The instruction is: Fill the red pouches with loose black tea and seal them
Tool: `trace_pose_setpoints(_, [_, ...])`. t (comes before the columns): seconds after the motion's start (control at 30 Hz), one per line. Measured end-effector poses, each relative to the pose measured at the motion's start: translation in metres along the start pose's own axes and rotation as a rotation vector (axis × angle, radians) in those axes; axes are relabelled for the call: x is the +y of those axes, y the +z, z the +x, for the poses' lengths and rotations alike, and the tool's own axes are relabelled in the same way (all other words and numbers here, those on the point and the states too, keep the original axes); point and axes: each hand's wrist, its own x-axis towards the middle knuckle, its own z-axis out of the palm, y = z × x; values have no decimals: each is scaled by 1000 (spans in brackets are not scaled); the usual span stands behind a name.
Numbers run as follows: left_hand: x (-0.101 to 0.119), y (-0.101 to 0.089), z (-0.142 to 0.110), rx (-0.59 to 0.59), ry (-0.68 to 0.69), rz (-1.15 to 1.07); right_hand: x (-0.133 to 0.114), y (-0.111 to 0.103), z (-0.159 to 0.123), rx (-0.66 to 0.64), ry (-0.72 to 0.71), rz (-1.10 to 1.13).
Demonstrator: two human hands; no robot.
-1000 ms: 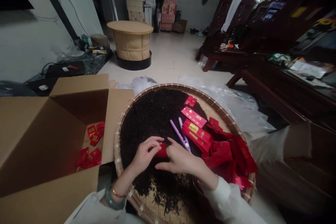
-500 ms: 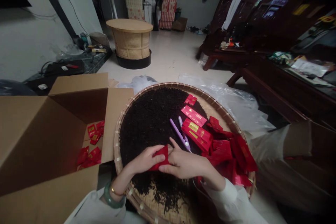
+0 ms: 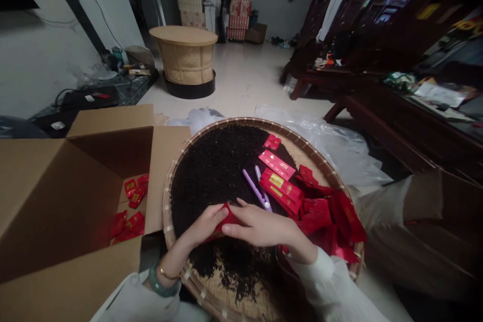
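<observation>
A small red packet [image 3: 227, 219] is between my two hands, over the near part of a round bamboo tray [image 3: 306, 142]. My left hand [image 3: 206, 225] grips its left side, thumb on top. From the right, my right hand [image 3: 262, 225] holds it with the thumb in front and fingers behind. Dark loose leaves [image 3: 215, 161], which look like tea, cover much of the tray. Just beyond my right hand lies a purple hair-straightener-like clamp [image 3: 253, 186], its arms apart. A stack of flat red packets [image 3: 282, 188] sits beside it, with more loose red packets [image 3: 320, 216] heaped at the right.
An open cardboard box [image 3: 109, 256] with several filled red packets [image 3: 130, 224] stands left of the tray. Clear plastic sheeting [image 3: 339, 153] covers floor at the right, near a dark wooden bench [image 3: 407, 131]. A round woven stand [image 3: 184, 60] is farther back.
My right hand has shifted slightly left and up over the red packet, covering more of it. My left hand still grips the packet. The whole view has shifted a little.
</observation>
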Motion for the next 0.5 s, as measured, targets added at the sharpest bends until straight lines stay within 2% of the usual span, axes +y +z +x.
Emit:
trace_pose_setpoints(0.17, [3,1,-1,125,-70,-165,0,-7,3,127,-8,89])
trace_pose_setpoints(0.27, [5,-1,-2,152,-167,-246,4,-9,4,276,-12,232])
trace_pose_setpoints(0.4, [3,-9,-2,180,-258,-374,19,-5,4,499,-34,557])
trace_pose_setpoints(0.5, [1,-13,-1,208,-302,-471,39,5,2,668,26,596])
